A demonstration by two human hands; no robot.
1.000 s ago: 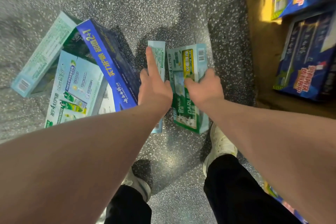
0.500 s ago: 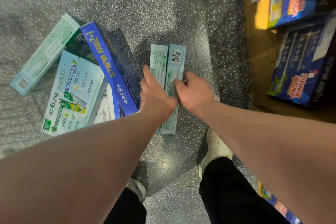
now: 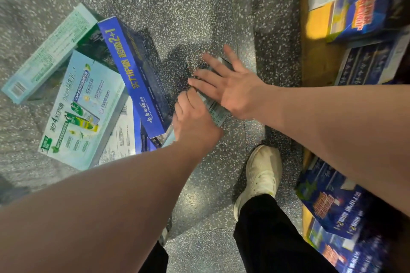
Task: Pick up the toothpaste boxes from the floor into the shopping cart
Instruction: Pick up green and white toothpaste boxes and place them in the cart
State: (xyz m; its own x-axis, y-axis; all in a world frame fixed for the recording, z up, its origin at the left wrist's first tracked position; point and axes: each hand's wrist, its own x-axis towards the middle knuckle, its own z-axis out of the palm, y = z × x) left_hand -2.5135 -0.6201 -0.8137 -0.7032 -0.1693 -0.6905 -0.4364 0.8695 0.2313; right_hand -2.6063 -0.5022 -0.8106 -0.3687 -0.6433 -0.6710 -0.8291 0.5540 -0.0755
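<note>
My left hand (image 3: pixel 195 117) curls around two slim pale-green toothpaste boxes (image 3: pixel 217 111), held on edge just above the speckled floor. My right hand (image 3: pixel 230 86) lies over them with fingers straight and spread, hiding most of the boxes. To the left, a pile stays on the floor: a blue box (image 3: pixel 133 73) leaning on a large pale-blue box (image 3: pixel 84 106), a long pale-green box (image 3: pixel 48 51), and a white-backed box (image 3: pixel 119 135) underneath. No shopping cart is in view.
A low wooden shelf (image 3: pixel 317 62) on the right carries blue toothpaste packs (image 3: pixel 366 0), and more blue packs (image 3: pixel 328 201) sit at lower right. My white shoe (image 3: pixel 261 175) stands on the grey floor (image 3: pixel 199 6) below my hands.
The two slim boxes were brought together side by side and tipped up off the floor. My right hand let go of its grip and now lies flat over them; my left hand closed around them.
</note>
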